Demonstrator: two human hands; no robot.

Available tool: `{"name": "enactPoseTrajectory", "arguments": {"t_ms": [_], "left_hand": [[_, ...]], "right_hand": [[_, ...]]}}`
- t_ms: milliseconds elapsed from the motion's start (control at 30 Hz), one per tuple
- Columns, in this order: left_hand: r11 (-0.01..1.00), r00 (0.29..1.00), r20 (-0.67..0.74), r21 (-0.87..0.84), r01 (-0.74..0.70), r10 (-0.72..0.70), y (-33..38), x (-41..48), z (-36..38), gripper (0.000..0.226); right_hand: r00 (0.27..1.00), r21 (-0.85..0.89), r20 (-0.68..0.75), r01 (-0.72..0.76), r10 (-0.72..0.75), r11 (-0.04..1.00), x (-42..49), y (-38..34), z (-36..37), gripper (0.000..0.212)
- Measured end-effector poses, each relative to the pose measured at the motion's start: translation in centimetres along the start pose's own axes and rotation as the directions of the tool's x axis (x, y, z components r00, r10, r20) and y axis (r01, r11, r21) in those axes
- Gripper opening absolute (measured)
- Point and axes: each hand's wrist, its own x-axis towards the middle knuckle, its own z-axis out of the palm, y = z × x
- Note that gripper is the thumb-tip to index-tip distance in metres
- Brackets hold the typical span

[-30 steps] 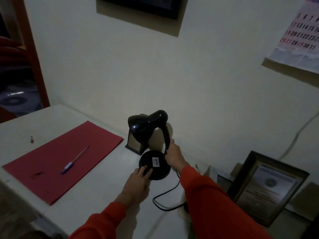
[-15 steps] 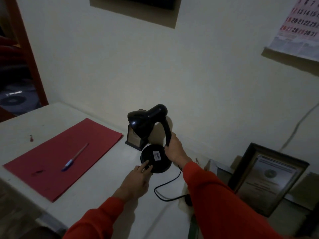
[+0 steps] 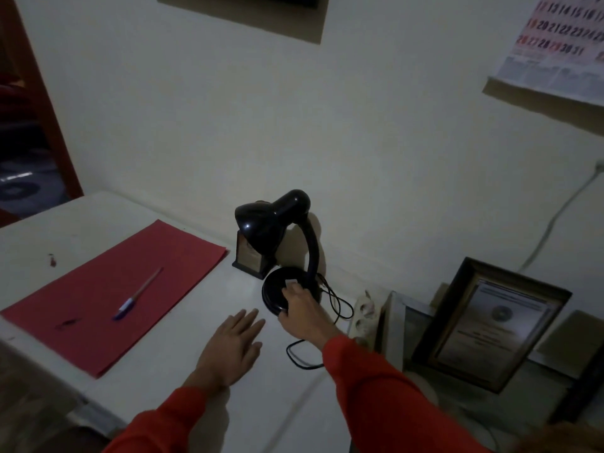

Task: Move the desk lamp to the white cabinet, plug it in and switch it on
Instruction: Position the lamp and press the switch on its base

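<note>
The black desk lamp [image 3: 277, 230] stands upright on the white cabinet top [image 3: 183, 322] near the wall, its shade unlit and facing left. My right hand [image 3: 302, 308] rests on the front right of its round base [image 3: 274, 289], fingers curled over the rim. My left hand [image 3: 233, 348] lies flat on the cabinet, fingers apart, just left of the base and apart from it. The lamp's black cord [image 3: 333, 302] loops behind my right hand toward a white power strip [image 3: 364, 313] at the cabinet's right edge. The plug is hidden.
A red paper sheet [image 3: 108, 289] with a pen [image 3: 139, 294] lies at the left. A small dark frame [image 3: 248, 259] stands behind the lamp shade. A framed certificate [image 3: 490, 325] leans against the wall at the right. A calendar [image 3: 562, 44] hangs upper right.
The lamp, tilted with its base underside showing, has come down to stand on the cabinet. My left hand let go of the base and lies flat. My right hand shifted from the neck to the base.
</note>
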Motion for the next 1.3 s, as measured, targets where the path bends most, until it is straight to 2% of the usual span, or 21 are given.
{"name": "enactPoseTrajectory", "arguments": {"t_ms": [133, 367, 667, 833, 1300], "left_hand": [[1.0, 1.0, 0.024, -0.006, 0.01, -0.01, -0.1, 0.0, 0.1, 0.058], [0.999, 0.999, 0.039, -0.029, 0.022, -0.021, -0.2, 0.0, 0.0, 0.056], [0.999, 1.0, 0.015, -0.025, 0.023, -0.023, -0.4, 0.2, 0.2, 0.055], [0.999, 1.0, 0.001, -0.045, 0.024, -0.024, -0.3, 0.2, 0.1, 0.055], [0.996, 0.999, -0.026, -0.081, 0.042, -0.044, -0.3, 0.2, 0.3, 0.053]], "right_hand": [[0.993, -0.095, 0.121, -0.004, 0.015, 0.995, 0.4, 0.1, 0.6, 0.067], [0.975, -0.254, 0.218, 0.023, 0.034, 0.967, 0.9, -0.2, 0.9, 0.074], [0.982, -0.33, 0.185, 0.019, 0.045, 0.944, 1.3, -0.4, 1.9, 0.082], [0.991, -0.28, 0.123, -0.018, 0.055, 0.96, 1.6, -0.4, 2.0, 0.088], [0.992, -0.341, 0.097, -0.043, 0.08, 0.939, 2.1, -1.2, 2.0, 0.086]]}}
